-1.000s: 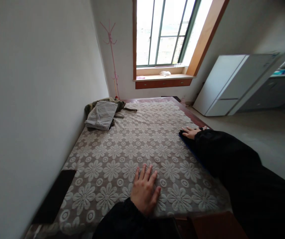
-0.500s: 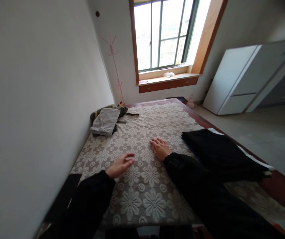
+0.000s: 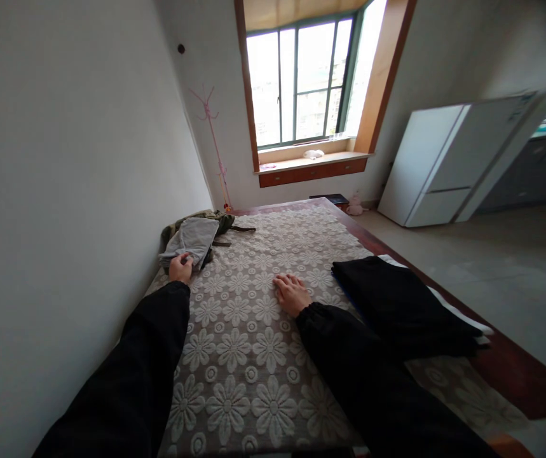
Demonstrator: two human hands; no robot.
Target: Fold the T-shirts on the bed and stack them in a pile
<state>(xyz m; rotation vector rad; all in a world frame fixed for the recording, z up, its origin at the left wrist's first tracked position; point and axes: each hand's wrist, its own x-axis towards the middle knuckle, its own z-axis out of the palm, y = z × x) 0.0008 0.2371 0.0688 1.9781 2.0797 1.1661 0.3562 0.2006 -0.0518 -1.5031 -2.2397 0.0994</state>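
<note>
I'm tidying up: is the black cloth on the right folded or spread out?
Folded: the black cloth lies in a compact, flat pile with fairly straight edges.

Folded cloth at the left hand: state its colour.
The folded cloth is plain light grey, seen best in the head view.

Bright window (image 3: 315, 79), grey-white walls (image 3: 77, 159), white refrigerator (image 3: 463, 159), pale floor (image 3: 506, 254)

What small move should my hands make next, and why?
I'd suggest your left hand take a firm pinch on the folded light-grey cloth. That hand is right at the cloth's near edge, though whether it grips is unclear, while your right hand rests apart from it on the grey-and-white floral tablecloth.
</note>
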